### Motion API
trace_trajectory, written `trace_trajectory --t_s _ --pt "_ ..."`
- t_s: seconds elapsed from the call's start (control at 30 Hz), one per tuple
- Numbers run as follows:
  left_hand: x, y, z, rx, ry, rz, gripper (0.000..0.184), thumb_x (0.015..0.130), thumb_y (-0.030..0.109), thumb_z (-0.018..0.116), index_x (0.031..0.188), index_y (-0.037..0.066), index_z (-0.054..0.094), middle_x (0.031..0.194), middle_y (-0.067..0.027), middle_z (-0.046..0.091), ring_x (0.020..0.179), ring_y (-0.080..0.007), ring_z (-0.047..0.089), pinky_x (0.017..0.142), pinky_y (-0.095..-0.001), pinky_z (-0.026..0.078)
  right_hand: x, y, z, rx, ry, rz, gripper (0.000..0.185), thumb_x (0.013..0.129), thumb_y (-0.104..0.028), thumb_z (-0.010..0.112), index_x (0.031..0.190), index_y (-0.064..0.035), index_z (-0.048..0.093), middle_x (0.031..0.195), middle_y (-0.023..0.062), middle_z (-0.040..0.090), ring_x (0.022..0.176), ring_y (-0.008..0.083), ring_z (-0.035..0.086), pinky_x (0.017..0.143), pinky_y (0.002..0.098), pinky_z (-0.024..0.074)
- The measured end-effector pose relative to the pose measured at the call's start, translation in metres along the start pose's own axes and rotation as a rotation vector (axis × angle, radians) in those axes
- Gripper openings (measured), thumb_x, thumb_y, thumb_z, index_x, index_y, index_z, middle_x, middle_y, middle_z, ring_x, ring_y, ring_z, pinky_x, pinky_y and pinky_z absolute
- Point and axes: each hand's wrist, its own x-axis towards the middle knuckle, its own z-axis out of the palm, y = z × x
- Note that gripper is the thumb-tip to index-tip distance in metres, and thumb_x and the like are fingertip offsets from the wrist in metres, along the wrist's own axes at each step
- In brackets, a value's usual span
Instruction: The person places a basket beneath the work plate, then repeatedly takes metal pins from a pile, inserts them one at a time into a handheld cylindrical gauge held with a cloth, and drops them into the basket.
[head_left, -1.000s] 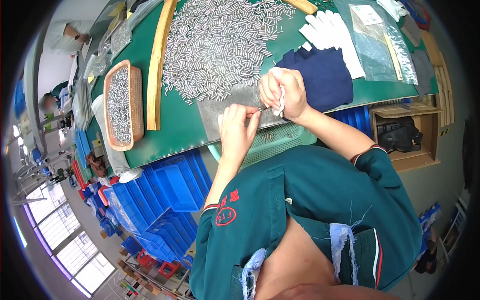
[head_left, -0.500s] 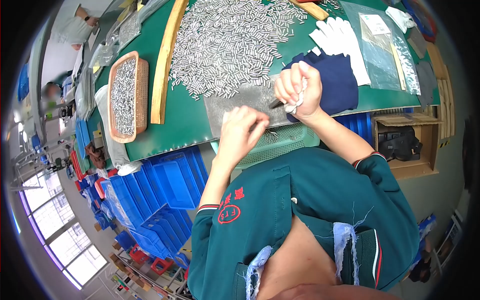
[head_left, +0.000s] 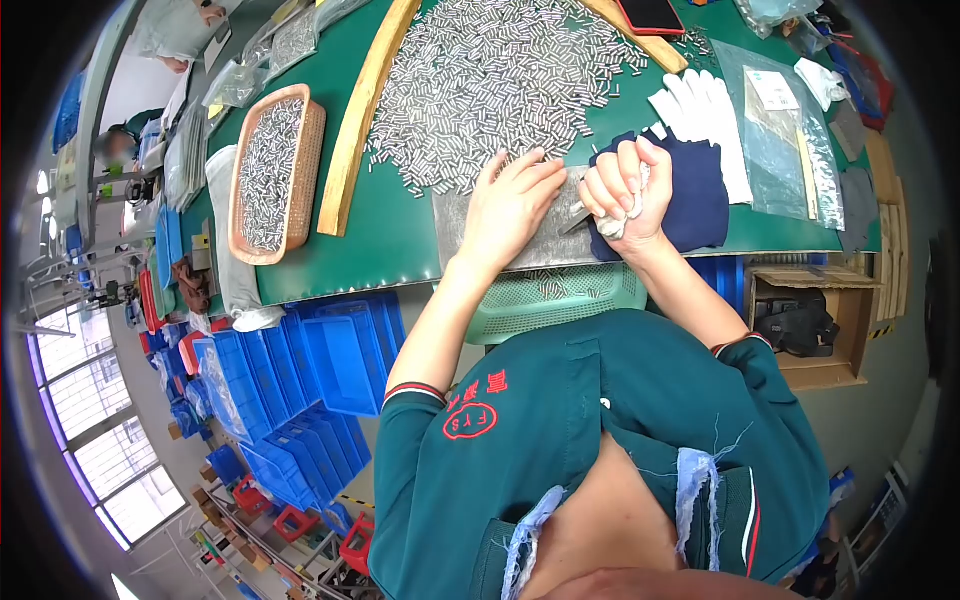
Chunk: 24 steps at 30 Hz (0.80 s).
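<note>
My left hand (head_left: 508,212) lies palm down over the grey metal plate (head_left: 455,225), its fingers apart and reaching the near edge of the pile of small metal pins (head_left: 490,85). My right hand (head_left: 630,193) is closed around a white cloth (head_left: 611,227) and a dark, thin tool (head_left: 575,220) that points left over the plate. Behind that hand lies a folded navy cloth (head_left: 697,190). Below the table edge sits a green mesh basket (head_left: 560,312) with some pins in it.
Wooden strips (head_left: 365,115) flank the pile. On the left stands a tan basket (head_left: 311,165) of pins. White gloves (head_left: 705,120), plastic bags (head_left: 785,150) and a phone (head_left: 650,14) lie to the right. Blue bins (head_left: 345,365) and a cardboard box (head_left: 845,345) are lower down. Another person's hand (head_left: 210,12) shows top left.
My left hand has moved away from the tool in my right hand, up to the pile, and its fingers have spread. My right hand keeps its grip. The whole view has shifted slightly.
</note>
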Motion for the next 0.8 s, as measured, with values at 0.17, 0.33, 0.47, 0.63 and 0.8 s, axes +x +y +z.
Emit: trace_trajectory --t_s 0.17,0.33,0.47,0.63,0.8 --pt "-0.024 -0.008 -0.018 0.023 -0.065 -0.104 0.028 0.079 0.015 0.060 0.107 0.013 0.060 0.114 -0.0010 0.056 0.113 -0.0189 0.048 0.096 -0.0410 0.033 -0.004 0.009 0.005 -0.288 0.068 -0.105 0.042 0.090 -0.026 0.031 0.052 -0.0094 0.030 0.041 0.0036 0.031 0.032 0.0126 0.029 0.036 0.0262 0.0287" --pt "-0.023 -0.023 -0.020 0.090 0.062 -0.276 0.035 0.082 0.015 0.055 0.116 0.008 0.052 0.123 -0.0118 0.048 0.114 -0.0269 0.045 0.097 -0.0445 0.032 -0.007 0.012 0.004 -0.401 -0.013 -0.125 0.041 0.090 -0.023 0.033 0.052 -0.0063 0.033 0.042 0.0059 0.035 0.034 0.0119 0.030 0.036 0.0248 0.0285" --pt "-0.026 -0.019 -0.012 0.059 0.055 -0.328 0.037 0.083 0.013 0.053 0.117 -0.003 0.048 0.122 -0.0191 0.046 0.115 -0.0341 0.043 0.097 -0.0402 0.034 -0.007 0.012 0.005 -0.426 -0.004 -0.118 0.041 0.090 -0.022 0.034 0.052 -0.0056 0.034 0.043 0.0063 0.036 0.035 0.0119 0.031 0.036 0.0248 0.0290" --pt "-0.028 0.002 -0.010 -0.073 0.023 -0.237 0.037 0.079 0.009 0.057 0.114 0.000 0.051 0.120 -0.0164 0.048 0.114 -0.0320 0.044 0.097 -0.0397 0.035 -0.006 0.013 0.005 -0.432 -0.002 -0.113 0.042 0.090 -0.022 0.034 0.051 -0.0056 0.034 0.043 0.0064 0.036 0.035 0.0119 0.032 0.037 0.0250 0.0297" --pt "-0.030 0.006 -0.013 -0.208 0.062 -0.221 0.038 0.075 0.008 0.061 0.112 0.003 0.054 0.120 -0.0144 0.049 0.114 -0.0323 0.044 0.097 -0.0398 0.035 -0.008 0.012 0.005 -0.433 -0.013 -0.114 0.042 0.090 -0.022 0.034 0.052 -0.0055 0.035 0.043 0.0063 0.037 0.035 0.0118 0.033 0.037 0.0248 0.0303"
